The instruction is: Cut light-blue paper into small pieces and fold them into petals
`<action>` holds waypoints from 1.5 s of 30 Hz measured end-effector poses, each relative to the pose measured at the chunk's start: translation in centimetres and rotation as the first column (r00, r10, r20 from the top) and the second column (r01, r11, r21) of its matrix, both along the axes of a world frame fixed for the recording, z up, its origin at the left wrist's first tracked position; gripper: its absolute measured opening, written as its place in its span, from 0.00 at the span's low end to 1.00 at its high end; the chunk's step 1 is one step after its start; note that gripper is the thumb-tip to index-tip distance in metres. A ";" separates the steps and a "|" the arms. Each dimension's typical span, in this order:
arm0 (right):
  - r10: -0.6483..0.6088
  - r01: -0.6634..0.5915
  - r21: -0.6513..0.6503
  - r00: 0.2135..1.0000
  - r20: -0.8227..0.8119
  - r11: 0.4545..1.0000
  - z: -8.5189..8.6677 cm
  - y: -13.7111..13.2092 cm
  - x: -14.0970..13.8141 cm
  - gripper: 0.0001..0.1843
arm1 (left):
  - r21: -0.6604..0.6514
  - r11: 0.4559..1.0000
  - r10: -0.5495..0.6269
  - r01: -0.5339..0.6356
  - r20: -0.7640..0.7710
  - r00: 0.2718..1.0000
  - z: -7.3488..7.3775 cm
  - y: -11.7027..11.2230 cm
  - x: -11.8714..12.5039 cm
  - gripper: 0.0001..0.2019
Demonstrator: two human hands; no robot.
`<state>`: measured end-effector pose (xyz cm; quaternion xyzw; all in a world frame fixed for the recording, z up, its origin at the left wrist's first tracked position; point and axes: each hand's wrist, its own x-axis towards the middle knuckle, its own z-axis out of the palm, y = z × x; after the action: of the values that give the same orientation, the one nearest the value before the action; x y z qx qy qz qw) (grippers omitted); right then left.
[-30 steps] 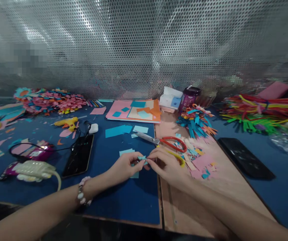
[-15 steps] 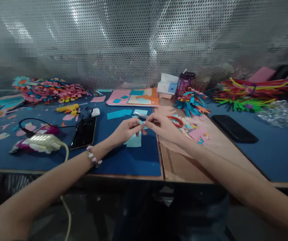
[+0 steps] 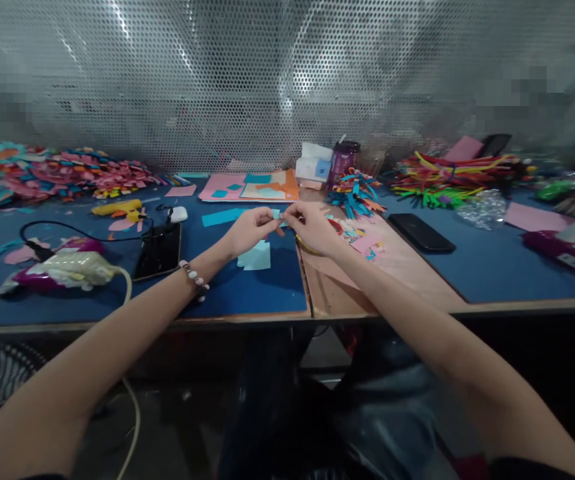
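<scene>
Between the pinched fingertips of my left hand (image 3: 252,231) and my right hand (image 3: 312,228) is a small piece of light blue paper (image 3: 276,214), mostly covered by the fingers. Scissors with a red handle (image 3: 336,225) show just behind my right hand; whether they lie on the table or hang from the fingers I cannot tell. Below my left hand, several pale blue paper pieces (image 3: 258,257) lie overlapping on the blue mat. A brighter blue paper strip (image 3: 221,217) is beyond my left wrist.
Left of my arm lie a phone (image 3: 160,252), a purple glue gun (image 3: 57,270) with its cable, and a yellow glue gun (image 3: 120,208). Coloured sheets (image 3: 210,187) are stacked behind. Paper scraps (image 3: 365,240), another phone (image 3: 420,232) and pipe cleaners (image 3: 452,175) are on the right.
The view has shifted to the right and the scene sits further left. My fingertips have moved slightly up, and the scissors' blade beside them is no longer visible.
</scene>
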<state>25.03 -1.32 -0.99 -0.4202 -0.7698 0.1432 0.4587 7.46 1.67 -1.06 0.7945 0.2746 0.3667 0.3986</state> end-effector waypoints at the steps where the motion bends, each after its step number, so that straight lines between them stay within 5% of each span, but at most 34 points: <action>1: -0.020 0.020 0.014 1.000 -0.005 1.000 -0.1 0.2 0.2 0.09 | 0.003 1.000 0.001 -0.001 0.011 1.000 0.1 0.2 0.4 0.11; 7: -0.122 0.121 0.082 0.992 0.013 0.989 -0.7 1.3 0.9 0.09 | 0.041 0.999 -0.002 0.001 0.023 1.000 0.0 1.0 2.0 0.11; 23: -0.119 0.115 0.080 0.992 0.034 0.990 -2.8 4.0 -1.0 0.13 | 0.046 0.998 0.038 -0.036 -0.062 0.997 -0.7 2.6 -0.6 0.13; 45: -0.038 0.040 0.036 0.998 -0.053 0.999 -0.7 2.7 -1.4 0.13 | 0.066 0.997 0.046 -0.047 0.013 0.999 0.7 1.5 -0.7 0.11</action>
<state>23.64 1.36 -1.72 -0.4226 -0.7519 0.1311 0.4888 6.80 3.12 -0.38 0.7986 0.2782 0.3894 0.3651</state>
